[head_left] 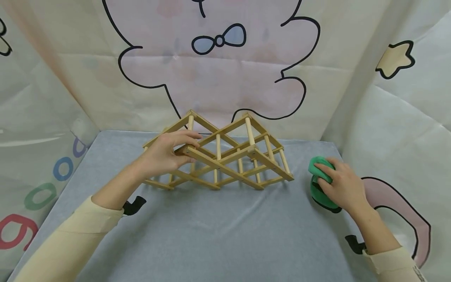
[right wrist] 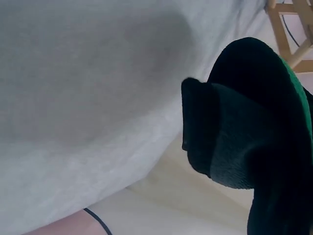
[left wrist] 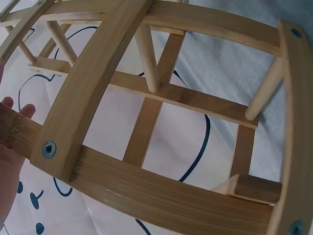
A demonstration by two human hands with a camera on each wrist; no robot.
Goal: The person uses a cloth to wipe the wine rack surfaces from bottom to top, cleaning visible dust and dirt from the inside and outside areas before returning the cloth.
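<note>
Near the back of the table, a wooden folding lattice rack [head_left: 252,150] stands with its crossed slats and round pegs spread apart. My left hand [head_left: 163,152] grips a slat corner on its left side, fingers over the top and thumb below. The slats and bolt heads of the rack [left wrist: 95,83] fill the left wrist view. At the table's right side, my right hand [head_left: 347,188] pinches a soft green-and-black cloth item [head_left: 321,161]. In the right wrist view the dark side of this cloth item [right wrist: 244,122] hangs bunched, with a rounded end; its exact kind I cannot tell.
A grey-blue cloth [head_left: 218,235] covers the table. Printed curtains [head_left: 225,78] enclose it at the back and both sides, the back one close behind the rack. Black strap ends [head_left: 134,205] stick out by both wrists.
</note>
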